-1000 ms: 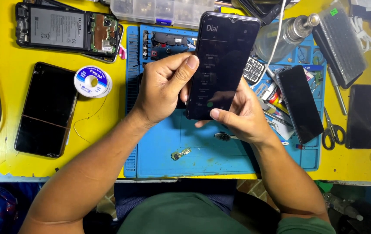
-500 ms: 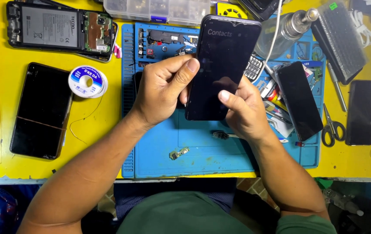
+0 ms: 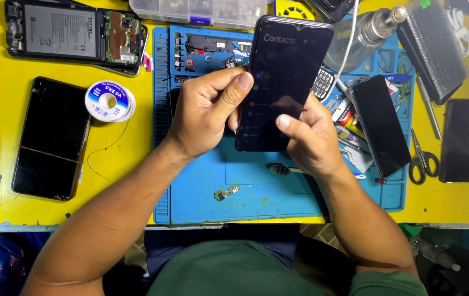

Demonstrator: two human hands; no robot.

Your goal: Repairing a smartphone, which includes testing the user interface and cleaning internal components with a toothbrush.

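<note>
Since half a second ago the screen list has stayed up and my right thumb has slid a little lower on the glass; the phone itself has barely shifted. My left hand [image 3: 207,112] is closed on the left edge of the dark smartphone [image 3: 286,77], thumb laid along the front near the edge, fingers wrapped behind and out of sight. My right hand [image 3: 314,140] cups the lower right corner from beneath, its thumb pressed flat on the lit screen; the remaining fingers are hidden behind the body of the phone. The handset is held upright and slightly tilted, above the blue work mat [image 3: 201,186], clear of the surface. Screen rows are too dim to make out. Both forearms come up from the bottom edge, elbows cut off by the frame. On the mat below my right hand lies a small brush [image 3: 281,170], and nearer me a small loose component [image 3: 226,193], its kind unclear. Just right of my hands, a second black phone [image 3: 381,125] lies face up, partly over clutter I cannot identify. Farther right are scissors [image 3: 421,160]. To the left, on the yellow table [image 3: 125,164], sit a reel of solder wire [image 3: 109,100], a black phone panel [image 3: 51,137], and an opened phone [image 3: 75,35] with battery and board exposed, cut off at top.
</note>
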